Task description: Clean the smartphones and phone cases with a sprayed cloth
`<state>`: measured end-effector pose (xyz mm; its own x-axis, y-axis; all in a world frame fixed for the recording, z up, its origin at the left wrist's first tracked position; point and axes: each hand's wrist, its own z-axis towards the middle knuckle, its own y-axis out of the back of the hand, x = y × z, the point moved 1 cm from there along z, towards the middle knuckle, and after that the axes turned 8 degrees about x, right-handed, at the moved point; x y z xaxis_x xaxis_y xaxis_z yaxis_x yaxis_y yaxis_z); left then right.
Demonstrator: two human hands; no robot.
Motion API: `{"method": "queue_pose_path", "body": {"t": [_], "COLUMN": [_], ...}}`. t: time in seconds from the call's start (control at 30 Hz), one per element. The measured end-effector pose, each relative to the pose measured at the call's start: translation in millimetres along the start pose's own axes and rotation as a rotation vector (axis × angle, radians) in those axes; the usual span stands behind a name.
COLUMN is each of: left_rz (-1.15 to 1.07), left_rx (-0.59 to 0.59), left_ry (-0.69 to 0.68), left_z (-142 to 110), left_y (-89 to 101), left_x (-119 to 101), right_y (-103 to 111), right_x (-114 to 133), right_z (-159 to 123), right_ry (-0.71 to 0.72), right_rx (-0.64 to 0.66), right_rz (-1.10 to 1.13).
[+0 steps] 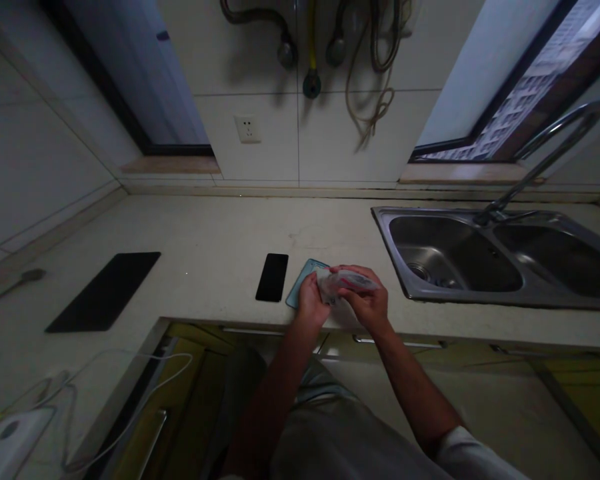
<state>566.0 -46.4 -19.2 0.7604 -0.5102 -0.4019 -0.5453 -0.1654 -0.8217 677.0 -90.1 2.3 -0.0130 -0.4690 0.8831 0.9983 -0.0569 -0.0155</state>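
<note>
Between my two hands is a clear plastic bag [353, 280] with something reddish inside that I cannot make out. My left hand [312, 301] is closed on the bag's left end. My right hand [373, 303] grips its right part, with the thumb underneath and the fingers over the top. Below the bag, partly hidden by my left hand, a light-blue phone or phone case [300, 279] lies on the counter. To its left lies a black phone [272, 277], dark side up.
A double steel sink [395, 263] with a curved faucet [545, 160] is at the right of the counter [220, 240]. On the left lie a black mat [105, 293], a white device [17, 440] and a white cable [145, 357]. Drawer handles [400, 342] line the front edge.
</note>
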Motion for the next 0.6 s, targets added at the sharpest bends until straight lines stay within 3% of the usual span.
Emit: {"method": "queue_pose_path", "body": {"t": [0.17, 0.4, 0.6], "left_rz": [0.008, -0.003, -0.042], "left_rx": [0.015, 0.041, 0.067], "left_ry": [0.044, 0.003, 0.052], "left_z": [0.1, 5.3, 2.9], "left_y": [-1.3, -1.3, 3.3], "left_x": [0.2, 0.9, 1.7], "right_y": [4.5, 4.5, 12.9], "right_x": [2.5, 3.9, -2.1], "right_z": [-3.8, -5.6, -5.8], "right_ry": [0.043, 0.057, 0.095], "right_rx": [-0.11, 0.098, -0.12], "right_rz": [0.069, -0.071, 0.015]}}
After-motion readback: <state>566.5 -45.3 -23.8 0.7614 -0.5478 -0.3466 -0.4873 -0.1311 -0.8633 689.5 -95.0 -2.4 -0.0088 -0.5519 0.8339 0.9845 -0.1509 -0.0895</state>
